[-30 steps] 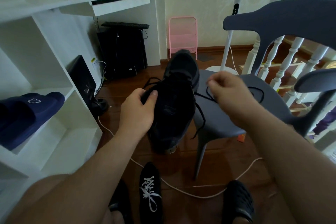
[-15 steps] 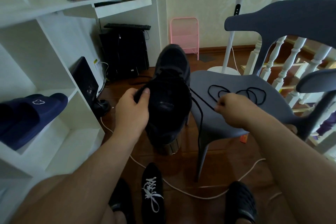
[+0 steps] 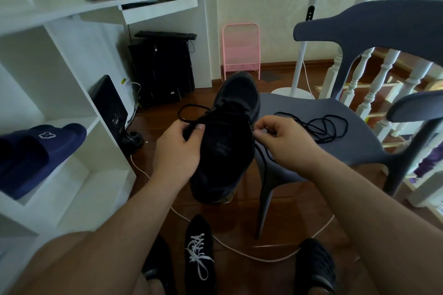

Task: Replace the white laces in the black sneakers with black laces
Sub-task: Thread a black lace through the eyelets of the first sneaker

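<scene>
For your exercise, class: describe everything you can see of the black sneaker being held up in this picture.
The sneaker is black all over, seemingly fabric, held in the air with its toe pointing away and its heel towards the viewer, beside the grey chair. A black lace is partly threaded through it, looping out to the left and trailing down on the right. The left hand grips its left side; the right hand pinches the lace at its right edge.

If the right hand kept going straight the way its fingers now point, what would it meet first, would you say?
The right hand, pinching the black lace, points left toward the held black sneaker. It would most likely meet the sneaker's right side almost immediately, though depth is unclear.
</scene>
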Demonstrator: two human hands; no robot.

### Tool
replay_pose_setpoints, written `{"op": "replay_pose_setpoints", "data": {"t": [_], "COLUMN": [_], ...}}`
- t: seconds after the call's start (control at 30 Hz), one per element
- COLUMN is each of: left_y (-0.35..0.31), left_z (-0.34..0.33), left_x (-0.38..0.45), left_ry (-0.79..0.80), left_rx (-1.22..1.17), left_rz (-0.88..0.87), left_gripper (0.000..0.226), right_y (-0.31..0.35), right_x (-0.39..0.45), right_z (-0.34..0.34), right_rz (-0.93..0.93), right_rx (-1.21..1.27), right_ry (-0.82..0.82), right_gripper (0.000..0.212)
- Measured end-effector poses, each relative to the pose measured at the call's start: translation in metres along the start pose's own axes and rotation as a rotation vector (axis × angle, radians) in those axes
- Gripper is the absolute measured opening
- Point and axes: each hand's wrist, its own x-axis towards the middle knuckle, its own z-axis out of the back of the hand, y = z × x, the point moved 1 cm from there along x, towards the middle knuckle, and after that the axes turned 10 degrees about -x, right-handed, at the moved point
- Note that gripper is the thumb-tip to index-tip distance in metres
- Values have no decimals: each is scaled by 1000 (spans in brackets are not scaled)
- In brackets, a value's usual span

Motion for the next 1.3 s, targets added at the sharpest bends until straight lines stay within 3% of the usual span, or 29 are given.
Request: {"op": "replay_pose_setpoints", "data": {"t": [0.07,0.17,0.23,0.37,0.5,0.8,0.9,0.97,1.0,1.07,1.23,1.3], "left_y": [-1,-4,-5,-5,-8,-11,-12,-13,-12,-15,-19,-20], "left_z": [4,11,14,11,6,7,9,8,7,7,2,-1], "left_x": [4,7,6,3,-4,0,4,2,0,-2,-7,-10], "left_ry": [-45,-116,-112,-57,4,28,-7,54,113,206,282,293], "left_rx": [-14,6,48,108,155,74,-12,36,58,88,149,164], "left_rz": [5,-29,-54,-54,-59,-2,38,-25,-62,-82,-51,-52], "left_gripper": [31,30,31,36,39,35,6,30,40,45,41,35], "right_y": [-11,-27,-27,-10,1,-7,-16,-13,-8,4,35,46], "right_x": [3,1,1,2,-3,0,3,3,1,-1,-13,-21], "right_z": [5,12,11,9,2,3,13,16,16,17,19,15], "right_rz": [-104,-225,-204,-43,50,-32,-143,-156,-148,-85,163,273], "right_rx": [-157,-374,-261,131,54,-213,-285,-206,-149,-74,-91,-148], "right_ry": [33,220,216,48,63,102,108,79,66,37,-234,-254], "right_gripper": [22,18,12,7,6,23,23,13,6,30,38,36]}}
